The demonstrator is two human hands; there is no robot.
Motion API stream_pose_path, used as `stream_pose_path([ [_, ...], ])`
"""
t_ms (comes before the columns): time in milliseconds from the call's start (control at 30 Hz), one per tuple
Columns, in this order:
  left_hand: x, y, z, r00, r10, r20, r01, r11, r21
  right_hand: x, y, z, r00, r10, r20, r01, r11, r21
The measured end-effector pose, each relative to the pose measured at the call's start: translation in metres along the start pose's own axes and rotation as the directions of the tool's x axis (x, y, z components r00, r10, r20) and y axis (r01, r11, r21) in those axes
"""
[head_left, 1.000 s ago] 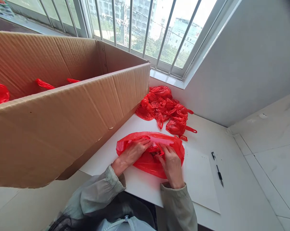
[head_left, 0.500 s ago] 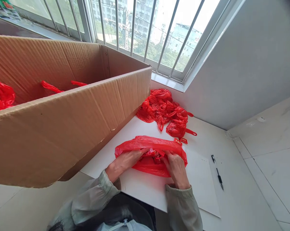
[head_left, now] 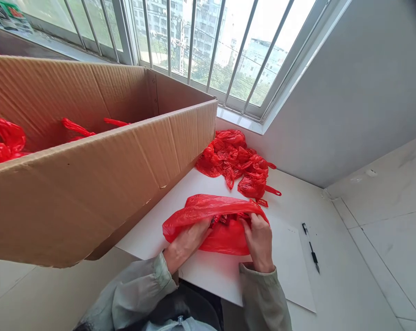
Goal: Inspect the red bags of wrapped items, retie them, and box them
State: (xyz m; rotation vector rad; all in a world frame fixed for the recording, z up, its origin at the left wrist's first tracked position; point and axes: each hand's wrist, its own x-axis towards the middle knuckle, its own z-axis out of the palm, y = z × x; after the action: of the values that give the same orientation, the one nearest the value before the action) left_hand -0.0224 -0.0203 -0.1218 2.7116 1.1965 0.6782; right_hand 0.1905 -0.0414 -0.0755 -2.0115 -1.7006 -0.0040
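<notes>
Vs 1 s ago: bag's far rim has come fwd & over, so the mouth, wide open then, is now a narrower slot w/ less of the inside showing. L hand (head_left: 185, 246) has its fingers tucked under that folded rim; earlier they lay in plain view over the contents. R hand (head_left: 259, 239) has shifted a bit to the R end of the mouth.

Red bag (head_left: 225, 241): thin, shiny, crinkled plastic, lying on its side, slightly see-thru, bulging at the front. Small shiny packets (head_left: 223, 219), red & dark, show in the slot between the hands. Bag sits on the white bench (head_left: 335, 280), near its front edge.

L fingers hidden in the bag, can't tell if pinching. R fingers bent at the rim, thumb apart from them; can't tell if they grip the film or a packet.

Behind, toward the bench's back edge by the wall: heap of red bags (head_left: 232, 158), crumpled. Small red packet (head_left: 262, 202) just in front of it. R of bag: white sheet (head_left: 294, 271), then pen (head_left: 310, 248) further toward the bench's R side. L: big cardboard box (head_left: 107, 197), open top, red bag handles (head_left: 77, 126) showing inside.
</notes>
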Motion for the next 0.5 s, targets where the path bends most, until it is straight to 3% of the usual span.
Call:
stream_pose_path([
  [133,-0.001,0.008,0.008,0.998,-0.044,-0.037,0.046,0.998,0.044,0.009,-0.012,0.009,0.983,0.132,-0.127,-0.106,0.976,0.189],
  [333,0.007,0.010,0.014,0.998,-0.037,-0.054,0.041,0.997,0.060,0.010,-0.021,0.031,0.972,0.198,-0.124,-0.162,0.954,0.252],
  [500,0.000,0.007,0.005,0.999,0.026,-0.027,-0.025,0.999,0.031,0.001,-0.011,0.027,0.971,0.226,-0.079,-0.199,0.946,0.256],
])
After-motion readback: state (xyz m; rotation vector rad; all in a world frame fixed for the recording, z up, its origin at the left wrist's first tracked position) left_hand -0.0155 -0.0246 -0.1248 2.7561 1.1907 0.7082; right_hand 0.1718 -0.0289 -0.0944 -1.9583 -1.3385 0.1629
